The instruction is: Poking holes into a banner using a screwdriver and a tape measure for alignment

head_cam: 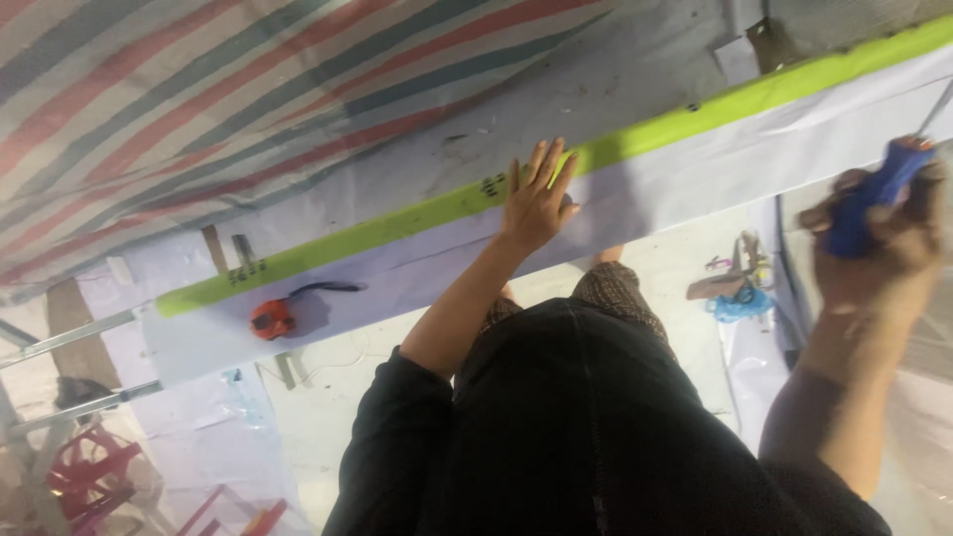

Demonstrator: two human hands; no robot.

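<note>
Two hands are working along one long pale lilac-grey sheet [695, 179] lying stretched over the worktop, with a bright lime-green strip [417, 213] running along its far edge from lower left to upper right. Starting at the left, an orange, round tape measure [271, 319] with a dark strap is sitting on the sheet, just below the green strip and well apart from either hand. Dark marks are showing on the strip near it, and another cluster is sitting just beside the left hand, so by my reading some marking along this edge is already done. No cut, fold or seam is showing on the sheet, so the work on it looks early to me.

Moving to the middle, the left hand [537, 201] is pressing flat on the sheet, fingers spread and open, fingertips reaching onto the green strip. It is holding nothing, only pinning the material down.

Out on the right, the right hand [879, 238] is raised above the sheet's near edge, closed around a blue-handled tool [874, 203]. It is blurred, and I cannot tell what kind of tool it is. It is not touching the sheet.

As for the sheet itself, it is looking smooth, thin and matte, lying taut with barely a wrinkle, its near edge overhanging the floor.
</note>
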